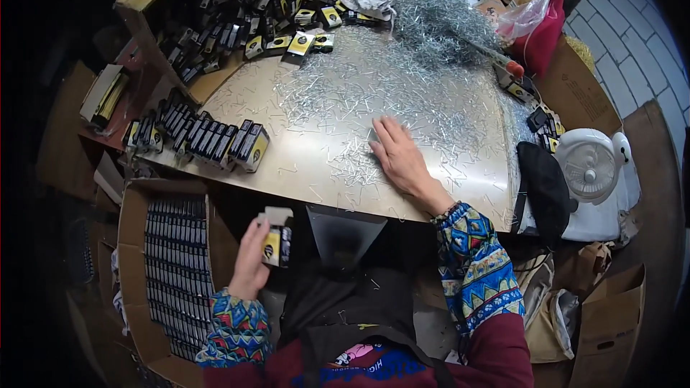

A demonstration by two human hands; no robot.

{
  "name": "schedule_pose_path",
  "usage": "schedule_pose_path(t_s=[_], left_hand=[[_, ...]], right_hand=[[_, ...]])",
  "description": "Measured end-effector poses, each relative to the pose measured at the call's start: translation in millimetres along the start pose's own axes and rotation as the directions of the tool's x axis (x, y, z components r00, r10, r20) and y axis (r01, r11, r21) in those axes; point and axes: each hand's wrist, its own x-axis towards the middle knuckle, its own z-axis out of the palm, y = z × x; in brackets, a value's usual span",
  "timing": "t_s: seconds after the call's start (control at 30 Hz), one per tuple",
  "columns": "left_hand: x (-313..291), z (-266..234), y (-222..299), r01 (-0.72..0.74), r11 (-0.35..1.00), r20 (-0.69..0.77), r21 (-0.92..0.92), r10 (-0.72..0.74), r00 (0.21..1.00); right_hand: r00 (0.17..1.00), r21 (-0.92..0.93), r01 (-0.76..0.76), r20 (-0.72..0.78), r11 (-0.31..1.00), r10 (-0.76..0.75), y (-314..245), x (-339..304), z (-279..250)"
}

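Note:
My left hand [250, 262] is closed around a small black and yellow cardboard box [273, 244], held upright below the table's front edge with its pale top flap raised. What is inside the box is hidden. On the metal-topped table, my right hand [397, 158] lies palm down with its fingers stretched out, touching the loose metal pins. Left of its fingers is a small heap of thin silvery pins [353, 165], and more are strewn across the tabletop [273, 118].
A tangled mound of pins [445, 29] rises at the back. Many small boxes [237, 29] pile up far left; a row of boxes [215, 140] stands nearer. Packed boxes fill a carton [129, 244] at lower left. A white fan [589, 169] stands at right.

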Motion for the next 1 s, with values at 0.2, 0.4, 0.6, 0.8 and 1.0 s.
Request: schedule_pose_path(t_s=[0.2,0.4,0.6,0.8,1.0], left_hand=[[-15.7,-36.3,-79.5,0.288,0.951,-0.019,0.115,-0.287,0.958],[-13.0,-18.9,-124.4,0.180,0.901,0.118,0.396,-0.244,0.963],[-29.8,7.2,-126.4,0.332,0.943,0.071,-0.039,-0.329,0.942],[-36.3,11.8,-120.2,0.331,0.942,0.061,-0.044,-0.329,0.943],[-44.0,16.1,-124.7,0.206,0.965,0.091,0.159,-0.222,0.971]], right_hand=[[0.992,0.483,-0.012,0.116,0.876,-0.051,-21.7,3.6,-6.0],[0.993,0.058,0.071,-0.096,0.996,-0.066,-38.5,4.0,11.5],[0.993,-0.107,0.076,-0.080,0.991,-0.084,-96.6,-37.3,38.9],[0.984,0.008,0.127,0.129,0.992,-0.127,-130.5,-87.5,-4.8],[0.984,0.357,0.050,0.144,0.933,-0.108,-118.6,-93.4,-26.7]])
